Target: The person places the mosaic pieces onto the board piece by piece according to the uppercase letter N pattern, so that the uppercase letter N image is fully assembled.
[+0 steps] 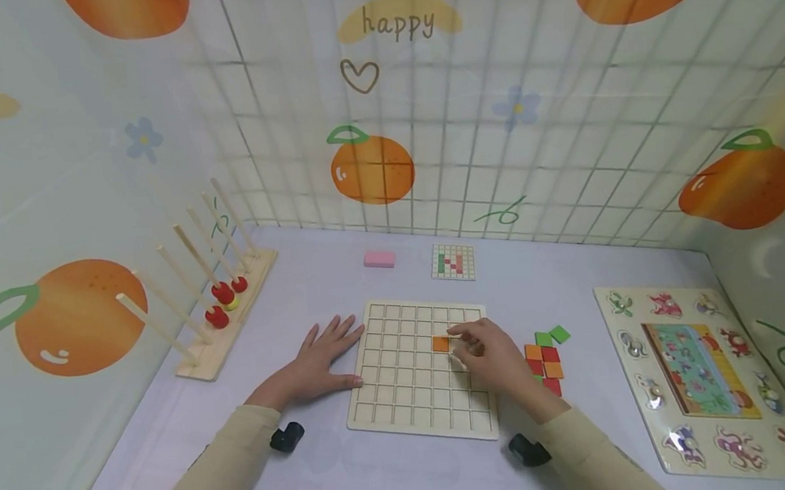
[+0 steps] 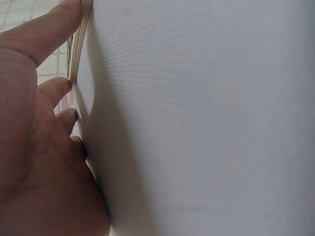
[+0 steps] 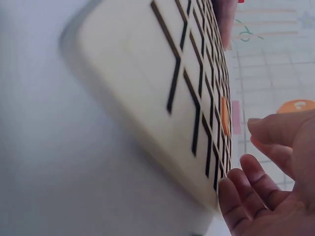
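Observation:
A wooden grid board (image 1: 417, 424) lies flat on the table, with one orange square tile (image 1: 441, 344) in a cell right of its middle. My left hand (image 1: 317, 366) is spread flat at the board's left edge, thumb and a fingertip touching it; the left wrist view shows this hand (image 2: 29, 137) from the palm side. Over the board's right part hovers my right hand (image 1: 488, 354), fingers loosely bent close to the orange tile. In the right wrist view the right hand's (image 3: 275, 172) thumb and fingers stand apart from the tile (image 3: 225, 115), and I see nothing held.
Several green (image 1: 560, 333), red (image 1: 550, 354) and orange tiles (image 1: 553, 371) lie right of the board. Behind it are a small pattern card (image 1: 467, 269) and a pink block (image 1: 380, 259). A peg rack (image 1: 205, 365) stands left; a picture puzzle board (image 1: 625, 341) lies right.

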Demonstrator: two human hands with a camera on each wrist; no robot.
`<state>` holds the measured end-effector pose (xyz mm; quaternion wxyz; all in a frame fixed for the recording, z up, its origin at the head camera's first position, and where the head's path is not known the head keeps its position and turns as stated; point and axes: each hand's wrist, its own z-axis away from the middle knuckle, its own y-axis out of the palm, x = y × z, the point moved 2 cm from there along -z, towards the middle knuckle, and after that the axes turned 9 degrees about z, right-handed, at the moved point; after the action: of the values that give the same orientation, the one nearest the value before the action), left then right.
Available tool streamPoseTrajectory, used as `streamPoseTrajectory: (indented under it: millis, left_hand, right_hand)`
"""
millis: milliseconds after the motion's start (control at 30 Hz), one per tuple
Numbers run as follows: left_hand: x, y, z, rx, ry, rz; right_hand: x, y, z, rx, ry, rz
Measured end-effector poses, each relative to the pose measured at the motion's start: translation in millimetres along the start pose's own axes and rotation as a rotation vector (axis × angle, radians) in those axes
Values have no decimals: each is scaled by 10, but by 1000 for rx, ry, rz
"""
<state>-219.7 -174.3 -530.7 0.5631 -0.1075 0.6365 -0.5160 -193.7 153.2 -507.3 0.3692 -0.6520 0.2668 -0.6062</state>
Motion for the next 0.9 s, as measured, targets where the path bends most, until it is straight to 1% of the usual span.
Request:
streamPoseTrajectory:
  millis: [167, 400, 533, 633, 767, 900]
  left_hand:
    - [5, 2, -1, -6, -4, -6]
    - [15, -1, -2, -7, 5, 3]
    - [0, -10, 14, -9, 19, 19]
    - [-14, -16, 25, -7, 22, 21]
    - [-29, -26, 31, 0, 16, 19]
    - [-31, -25, 29, 3, 5, 18]
  right_hand:
    - [-101, -97, 59, 7, 13, -18]
    - [-310, -218, 171, 10, 40, -1]
    - [-413, -302, 257, 3, 61, 32]
    - [-484, -377, 317, -13, 55, 60]
    - [-568, -481, 392, -33, 46, 86]
    - [-657, -566, 464, -42, 55, 116]
